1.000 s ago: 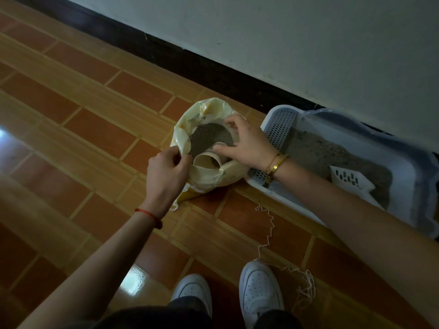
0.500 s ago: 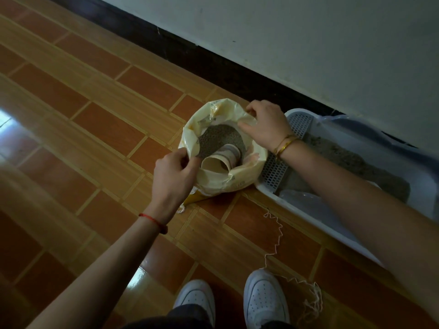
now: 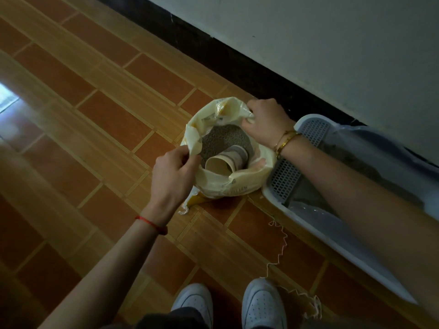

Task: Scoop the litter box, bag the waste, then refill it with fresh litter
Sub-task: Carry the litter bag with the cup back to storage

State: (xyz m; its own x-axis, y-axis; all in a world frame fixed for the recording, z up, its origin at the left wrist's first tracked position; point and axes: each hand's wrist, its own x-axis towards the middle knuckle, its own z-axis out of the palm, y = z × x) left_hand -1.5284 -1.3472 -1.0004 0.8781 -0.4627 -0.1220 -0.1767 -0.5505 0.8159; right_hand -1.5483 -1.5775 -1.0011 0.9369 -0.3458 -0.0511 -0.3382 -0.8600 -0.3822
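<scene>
Standing at the bottom edge of the frame, two white shoes (image 3: 193, 302) are resting on the tiled floor (image 3: 95, 115), and a thin pale string (image 3: 281, 245) is lying in loose loops just to their right. Above them, near the centre, the left hand (image 3: 174, 173) is pinching the near-left rim of a cream bag (image 3: 240, 184), its grip pressing the thumb against curled fingers on the plastic. The bag is sitting on the floor with its mouth pulled wide, and grey litter (image 3: 221, 138) is showing inside. A paper cup (image 3: 225, 160) is lying on its side on that litter, its opening facing the lower left. Further up, the right hand (image 3: 266, 122) is holding the far-right rim of the bag, its grip bunching the plastic in curled fingers. Just right of the bag, a pale litter box (image 3: 313, 129) is lying along the dark baseboard (image 3: 213, 53), its perforated end nearest the bag and more grey litter showing in its tray. A light wall (image 3: 308, 43) is filling the upper right.
</scene>
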